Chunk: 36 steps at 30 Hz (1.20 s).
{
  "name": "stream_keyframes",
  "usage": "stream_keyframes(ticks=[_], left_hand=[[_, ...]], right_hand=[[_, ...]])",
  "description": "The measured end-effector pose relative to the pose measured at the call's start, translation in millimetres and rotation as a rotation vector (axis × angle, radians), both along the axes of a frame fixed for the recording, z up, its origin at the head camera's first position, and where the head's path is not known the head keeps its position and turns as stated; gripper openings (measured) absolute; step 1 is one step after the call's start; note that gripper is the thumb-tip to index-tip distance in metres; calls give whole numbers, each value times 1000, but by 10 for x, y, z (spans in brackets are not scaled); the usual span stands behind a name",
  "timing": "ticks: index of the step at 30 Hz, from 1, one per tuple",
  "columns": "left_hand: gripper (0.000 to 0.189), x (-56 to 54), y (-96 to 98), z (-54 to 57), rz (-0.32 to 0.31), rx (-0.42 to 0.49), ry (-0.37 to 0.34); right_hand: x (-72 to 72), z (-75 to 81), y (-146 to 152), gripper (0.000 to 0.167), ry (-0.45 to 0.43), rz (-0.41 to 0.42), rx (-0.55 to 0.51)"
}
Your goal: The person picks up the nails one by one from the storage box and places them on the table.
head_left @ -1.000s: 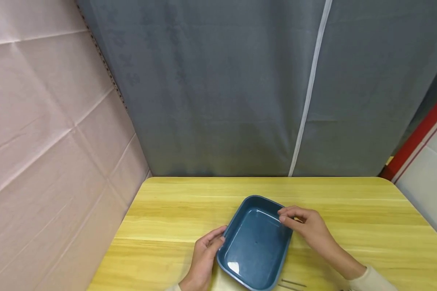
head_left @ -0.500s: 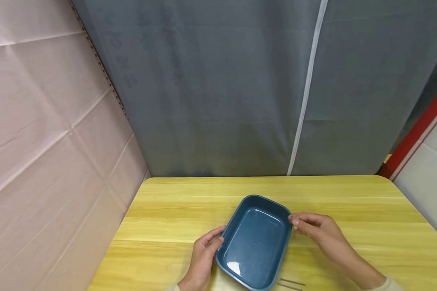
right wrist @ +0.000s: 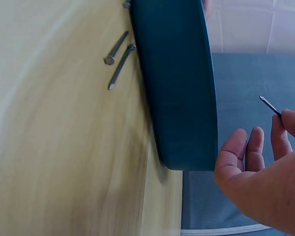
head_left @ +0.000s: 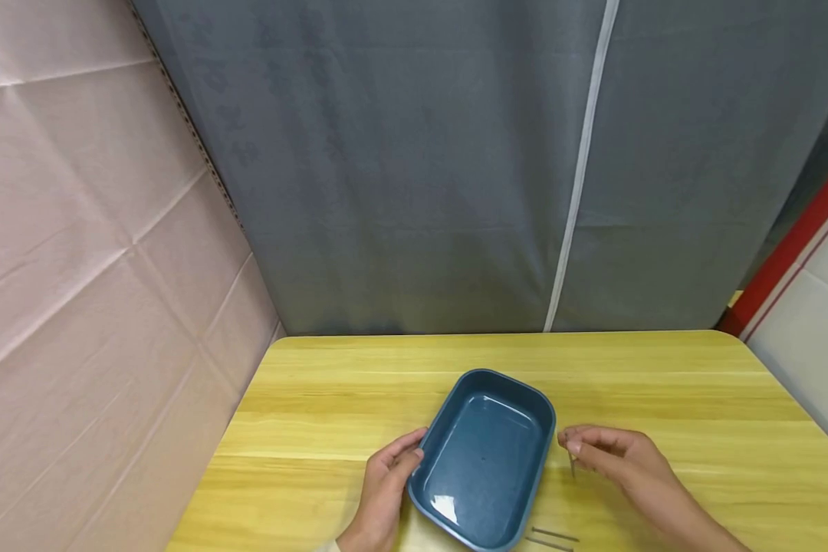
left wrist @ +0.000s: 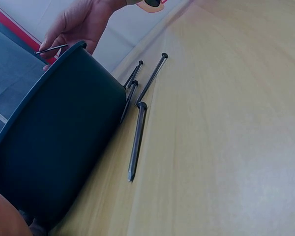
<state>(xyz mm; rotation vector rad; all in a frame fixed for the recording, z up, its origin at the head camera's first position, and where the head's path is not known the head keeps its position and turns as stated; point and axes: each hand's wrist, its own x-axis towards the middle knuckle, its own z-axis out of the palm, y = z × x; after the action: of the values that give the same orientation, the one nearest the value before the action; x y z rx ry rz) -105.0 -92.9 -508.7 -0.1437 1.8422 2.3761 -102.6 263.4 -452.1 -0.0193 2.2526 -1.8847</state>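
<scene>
A dark blue plastic tub (head_left: 484, 464) sits at an angle on the table. My left hand (head_left: 381, 491) holds its left side, thumb at the rim and fingers along the outer wall. Just off the tub's right side, my right hand (head_left: 631, 462) pinches a nail (head_left: 572, 466) between thumb and index finger. In the right wrist view that nail (right wrist: 270, 105) sticks out past the fingertips, the other fingers spread below. Several more nails (left wrist: 137, 142) lie on the table beside the tub in the left wrist view; two thin ones (head_left: 555, 534) show at its lower right in the head view.
The wooden table (head_left: 331, 399) extends around the tub on all sides. A grey curtain (head_left: 414, 169) hangs along its back edge. Pale sheeting (head_left: 110, 307) stands on the left, and a red and white panel (head_left: 800, 268) on the right.
My right hand has moved from above the tub's right rim out to the right and nearer to me, bringing the nail into view. The left hand and tub stay almost where they were.
</scene>
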Motion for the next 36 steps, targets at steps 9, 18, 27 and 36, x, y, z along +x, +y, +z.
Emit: stream_keyframes(ticks=[9, 18, 27, 36], left_hand=[[47, 9, 5, 20, 1, 0, -10], [48, 14, 3, 20, 3, -5, -7], [48, 23, 4, 17, 2, -9, -9], [48, 31, 6, 20, 2, -10, -8]], right_hand=[[205, -195, -68, 11, 276, 246, -47], [387, -400, -230, 10, 307, 397, 3], [470, -635, -316, 19, 440, 507, -4], [457, -1017, -454, 33, 1030, 343, 339]])
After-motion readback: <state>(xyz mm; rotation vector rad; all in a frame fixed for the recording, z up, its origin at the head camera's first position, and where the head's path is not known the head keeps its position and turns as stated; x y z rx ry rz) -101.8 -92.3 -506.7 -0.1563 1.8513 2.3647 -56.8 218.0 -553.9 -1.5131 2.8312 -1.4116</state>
